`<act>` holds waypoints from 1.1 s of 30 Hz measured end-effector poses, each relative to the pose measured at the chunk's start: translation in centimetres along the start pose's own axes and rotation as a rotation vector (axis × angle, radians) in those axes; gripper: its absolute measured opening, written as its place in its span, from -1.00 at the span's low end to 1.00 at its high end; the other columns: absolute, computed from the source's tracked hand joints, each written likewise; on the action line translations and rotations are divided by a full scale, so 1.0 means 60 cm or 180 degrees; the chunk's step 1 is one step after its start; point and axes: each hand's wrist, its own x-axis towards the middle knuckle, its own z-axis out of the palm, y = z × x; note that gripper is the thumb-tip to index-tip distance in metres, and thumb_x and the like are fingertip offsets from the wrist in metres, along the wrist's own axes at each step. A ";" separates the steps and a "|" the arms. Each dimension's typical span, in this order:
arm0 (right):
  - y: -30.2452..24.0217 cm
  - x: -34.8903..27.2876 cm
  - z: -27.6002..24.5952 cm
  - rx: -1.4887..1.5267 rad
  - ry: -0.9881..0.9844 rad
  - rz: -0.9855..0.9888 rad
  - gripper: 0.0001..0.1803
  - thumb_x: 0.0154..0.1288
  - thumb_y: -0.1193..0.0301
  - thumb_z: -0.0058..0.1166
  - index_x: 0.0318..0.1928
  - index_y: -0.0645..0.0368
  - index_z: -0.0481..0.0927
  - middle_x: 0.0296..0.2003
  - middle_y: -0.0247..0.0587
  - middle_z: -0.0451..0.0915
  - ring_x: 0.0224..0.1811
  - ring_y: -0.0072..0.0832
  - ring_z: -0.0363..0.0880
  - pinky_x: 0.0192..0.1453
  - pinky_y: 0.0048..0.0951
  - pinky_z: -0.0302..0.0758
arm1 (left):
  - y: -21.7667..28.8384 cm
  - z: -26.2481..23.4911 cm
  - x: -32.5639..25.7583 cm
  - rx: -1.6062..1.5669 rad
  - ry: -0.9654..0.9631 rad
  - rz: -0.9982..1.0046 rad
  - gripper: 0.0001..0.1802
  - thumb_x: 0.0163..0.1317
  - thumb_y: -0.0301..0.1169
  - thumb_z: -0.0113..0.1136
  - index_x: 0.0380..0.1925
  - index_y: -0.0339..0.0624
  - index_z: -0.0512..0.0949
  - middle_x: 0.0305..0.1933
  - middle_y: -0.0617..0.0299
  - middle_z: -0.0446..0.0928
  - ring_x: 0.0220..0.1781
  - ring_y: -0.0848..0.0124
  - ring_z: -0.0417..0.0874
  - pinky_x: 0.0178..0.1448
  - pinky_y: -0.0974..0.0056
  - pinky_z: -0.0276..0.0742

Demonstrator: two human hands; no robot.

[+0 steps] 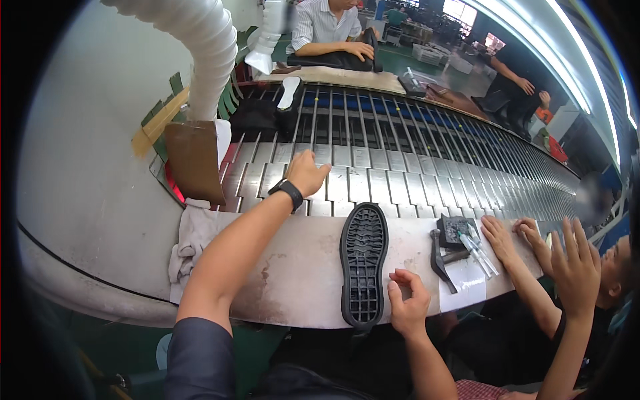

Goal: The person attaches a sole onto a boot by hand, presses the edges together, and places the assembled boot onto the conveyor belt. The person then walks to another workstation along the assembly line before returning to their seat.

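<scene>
- The left hand (308, 172) is stretched out to the middle of the frame, with its grip loosely spread and flat over the metal slats of the conveyor (400, 180); nothing is held in it.
- A black watch (287, 193) is worn on the left wrist.
- The right hand (408, 303) is seen at lower centre, at the near edge of the table (300, 267); its grip is curled, thumb and forefinger nearly closed into a ring, with nothing pinched.
- A black sole (364, 263) lies tread-up on the table, just left of the right hand, with its lower end reaching the table's near edge.
- A grey rag (190, 243) hangs over the table at left.
- A hammer (443, 257) and white tubes (477, 253) are seen right of the sole.
- Another person's hands (513, 237) rest on the table at right.
</scene>
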 end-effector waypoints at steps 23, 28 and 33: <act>-0.016 0.024 -0.017 -0.0506 0.0002 -0.0683 -0.69 0.13 0.36 0.39 -0.19 0.30 0.65 -0.37 -0.02 0.62 -0.35 -0.04 0.61 -0.22 -0.14 0.51 | -0.216 0.062 0.525 0.1021 0.0295 -0.0888 -0.34 0.01 -0.09 0.57 -0.11 -0.50 0.66 -0.02 -0.31 0.69 0.15 -0.14 0.70 0.29 -0.04 0.55; 0.008 0.007 -0.018 -0.0633 -0.0010 -0.0661 -0.61 0.15 0.31 0.37 -0.08 0.27 0.65 -0.29 -0.01 0.61 -0.28 -0.03 0.62 -0.20 -0.11 0.54 | -0.189 0.099 0.441 0.1042 0.0747 -0.0712 -0.10 0.05 -0.09 0.53 0.26 -0.49 0.42 0.17 -0.32 0.60 0.27 -0.16 0.61 0.34 -0.06 0.49; 0.006 0.020 -0.017 -0.0386 0.0088 -0.0791 -0.76 0.24 0.35 0.35 -0.19 0.22 0.66 -0.35 -0.14 0.63 -0.29 -0.18 0.62 -0.12 -0.25 0.54 | -0.141 0.032 0.357 0.0906 0.1569 0.0088 -0.08 0.14 -0.03 0.47 0.37 -0.40 0.36 0.25 -0.23 0.57 0.30 -0.14 0.57 0.35 -0.05 0.46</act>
